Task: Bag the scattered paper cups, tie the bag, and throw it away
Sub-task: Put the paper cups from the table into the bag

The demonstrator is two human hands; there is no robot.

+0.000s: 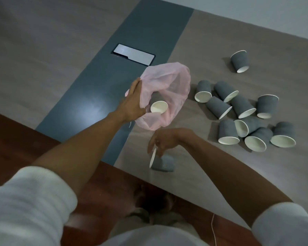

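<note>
You are in the bagging step. Your left hand (pixel 133 102) grips the rim of the pink bag (pixel 167 86), holding its mouth open above the table (pixel 256 174); 1 cup (pixel 159 106) already lies inside. Your right hand (pixel 164 140) pinches the rim of a grey cup (pixel 163 163) near the table's edge. Next, lift it left into the bag, then work through the pile of cups (pixel 242 114) on the right.

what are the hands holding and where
Left hand grips the pink plastic bag at its open rim. Right hand pinches a grey paper cup by its rim.
</note>
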